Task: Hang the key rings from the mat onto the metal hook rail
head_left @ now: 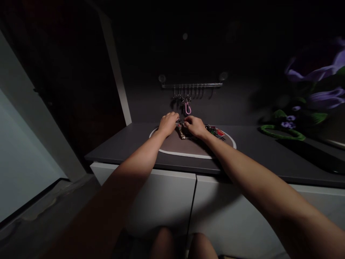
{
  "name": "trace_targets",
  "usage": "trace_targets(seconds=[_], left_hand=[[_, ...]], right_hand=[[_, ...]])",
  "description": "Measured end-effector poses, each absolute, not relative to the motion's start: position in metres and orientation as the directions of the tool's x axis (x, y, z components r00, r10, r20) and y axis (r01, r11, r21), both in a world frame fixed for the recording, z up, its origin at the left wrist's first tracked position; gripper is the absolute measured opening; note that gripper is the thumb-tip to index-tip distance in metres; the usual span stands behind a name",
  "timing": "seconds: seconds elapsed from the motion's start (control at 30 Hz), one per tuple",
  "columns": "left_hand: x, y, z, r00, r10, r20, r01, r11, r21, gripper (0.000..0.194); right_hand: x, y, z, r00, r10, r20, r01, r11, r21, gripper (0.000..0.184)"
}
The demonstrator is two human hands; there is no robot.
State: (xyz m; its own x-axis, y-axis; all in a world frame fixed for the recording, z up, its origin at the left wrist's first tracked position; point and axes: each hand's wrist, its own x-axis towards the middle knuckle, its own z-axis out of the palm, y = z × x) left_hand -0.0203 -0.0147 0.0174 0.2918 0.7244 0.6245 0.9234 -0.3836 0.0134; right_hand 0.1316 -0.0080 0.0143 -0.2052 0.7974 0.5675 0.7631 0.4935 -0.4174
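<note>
Both arms reach over a brown mat with a pale rim on the dark countertop. My left hand is closed, its fingertips at a small dark cluster with metal-looking bits. From the other side my right hand pinches at the same cluster, thumb and fingertips together. What exactly each hand holds is too small and dark to tell. A short patterned strap lies on the mat between the hands. Beyond my right wrist is a pile of small things, with red, green and black parts, partly hidden by the forearm.
On the wall, a clear rail with hooks carries several keys and a pink carabiner. Purple flowers with a green ring-shaped base stand at right. White cabinet doors are below the countertop.
</note>
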Motion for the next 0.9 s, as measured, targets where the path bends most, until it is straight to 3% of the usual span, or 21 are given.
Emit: trace_targets(seconds=[0.43, 0.9], left_hand=[[-0.0202, -0.0152, 0.0207, 0.189, 0.573, 0.798, 0.854, -0.497, 0.154, 0.022], [-0.0170, -0.0170, 0.0207, 0.210, 0.490, 0.846, 0.798, -0.586, 0.141, 0.022]], right_hand=[[0.1305, -0.0098, 0.0186, -0.203, 0.643, 0.739, 0.544, 0.702, -0.461, 0.019], [0.1334, -0.0058, 0.0188, -0.191, 0.516, 0.835, 0.464, 0.797, -0.386, 0.013]])
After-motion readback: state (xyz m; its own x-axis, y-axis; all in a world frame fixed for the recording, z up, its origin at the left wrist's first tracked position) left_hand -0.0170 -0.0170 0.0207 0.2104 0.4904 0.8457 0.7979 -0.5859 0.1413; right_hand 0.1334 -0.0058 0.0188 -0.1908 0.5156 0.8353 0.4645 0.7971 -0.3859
